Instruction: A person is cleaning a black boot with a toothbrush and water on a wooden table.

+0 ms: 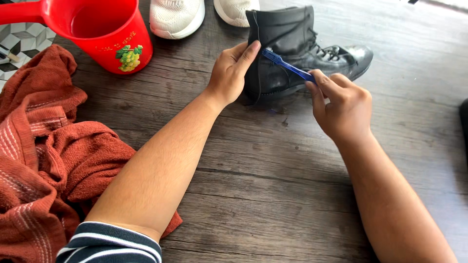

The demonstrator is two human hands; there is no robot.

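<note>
A black lace-up ankle boot (292, 39) stands upright on the dark wooden floor, toe pointing right. My left hand (229, 73) grips the boot's back edge at the heel and steadies it. My right hand (343, 104) is closed around the handle of a blue toothbrush (287, 65). The brush head rests against the boot's side, just beside my left thumb.
A red plastic jug (109, 31) holding water, with a grape picture on it, stands at the upper left. A rust-coloured towel (44, 146) lies bunched at the left. Two white sneakers (178, 17) sit behind the boot. A dark object (464, 124) touches the right edge.
</note>
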